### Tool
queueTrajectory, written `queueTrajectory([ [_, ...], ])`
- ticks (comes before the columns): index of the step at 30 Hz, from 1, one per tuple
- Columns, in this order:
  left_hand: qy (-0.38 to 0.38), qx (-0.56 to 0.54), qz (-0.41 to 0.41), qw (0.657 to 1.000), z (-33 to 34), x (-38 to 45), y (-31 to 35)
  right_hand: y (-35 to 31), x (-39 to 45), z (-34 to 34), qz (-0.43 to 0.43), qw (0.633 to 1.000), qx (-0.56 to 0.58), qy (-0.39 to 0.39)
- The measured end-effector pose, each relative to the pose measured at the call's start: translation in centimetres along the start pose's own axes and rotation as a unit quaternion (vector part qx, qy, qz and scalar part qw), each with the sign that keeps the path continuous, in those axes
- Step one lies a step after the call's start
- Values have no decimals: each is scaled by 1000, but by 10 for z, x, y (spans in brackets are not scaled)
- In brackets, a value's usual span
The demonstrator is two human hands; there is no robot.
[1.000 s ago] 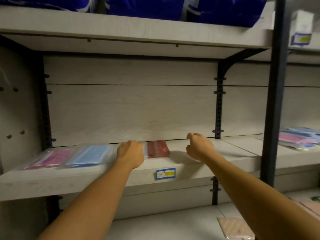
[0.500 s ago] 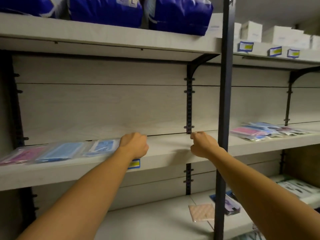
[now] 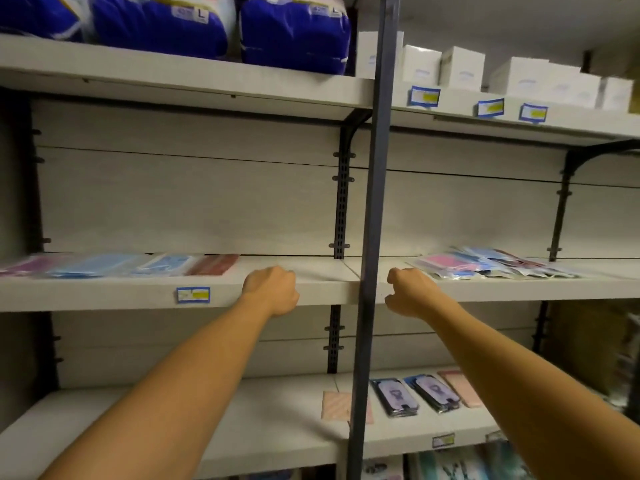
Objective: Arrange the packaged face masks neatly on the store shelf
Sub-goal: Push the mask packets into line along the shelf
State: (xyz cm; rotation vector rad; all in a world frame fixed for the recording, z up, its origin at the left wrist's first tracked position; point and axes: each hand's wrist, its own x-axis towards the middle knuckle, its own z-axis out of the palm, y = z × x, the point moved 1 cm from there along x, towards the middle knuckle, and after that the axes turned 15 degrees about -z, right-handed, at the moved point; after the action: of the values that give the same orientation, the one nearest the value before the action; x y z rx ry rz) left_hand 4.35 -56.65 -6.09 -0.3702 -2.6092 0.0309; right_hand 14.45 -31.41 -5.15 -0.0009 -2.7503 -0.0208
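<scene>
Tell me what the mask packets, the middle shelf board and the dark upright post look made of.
Mask packets: seemingly clear glossy plastic film, since coloured masks show through and the surface glints.
Middle shelf board: pale matt wood-grain board, probably laminate; faint grain lines show.
Upright post: likely painted metal, dark grey, smooth and straight-edged.

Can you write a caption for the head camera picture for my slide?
Both hands, left and right, hover empty at the shelf between mask packs.
</scene>
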Motion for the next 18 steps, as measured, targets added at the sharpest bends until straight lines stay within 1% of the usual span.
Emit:
queueTrajectory([
  [3,-7,-5,11,1000,-6,-10,36,32,-24,-5,-1,1000,-8,-14],
  [9,9,-15,50,999,-22,-13,110,97,-55,-27,36,999,-18,-21],
  [18,18,-47,88,995,-34,16,195,172,-65,-30,72,996,-38,-27],
])
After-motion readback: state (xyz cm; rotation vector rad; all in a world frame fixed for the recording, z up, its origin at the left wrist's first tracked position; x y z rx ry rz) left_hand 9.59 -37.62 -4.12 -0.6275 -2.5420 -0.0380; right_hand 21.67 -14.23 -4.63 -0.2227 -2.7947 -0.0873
